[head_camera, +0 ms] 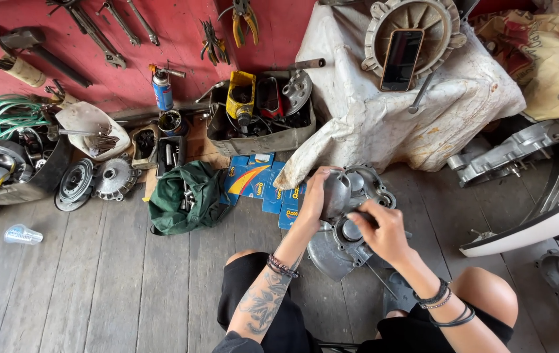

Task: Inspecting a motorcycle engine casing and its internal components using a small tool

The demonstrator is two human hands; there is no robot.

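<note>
Engine case (pixel 348 222), a grey cast-metal housing, stands on the plank floor (pixel 96 281) between the seated person's knees, just near of the draped bench (pixel 384 111). It is judged heavy, rigid and hard-edged, possibly oily; the outer rim and bosses offer the surest hold, not the thin inner webs. Left hand (pixel 315 196) reaches forward, forearm extended, its fingers wrapped over the case's upper left edge, steadying it. Right hand (pixel 381 229) comes in from the right, wrist bent, its fingers closed at the central bore; whether they pinch a small part cannot be told. A green bag (pixel 184 199) lies left.
</note>
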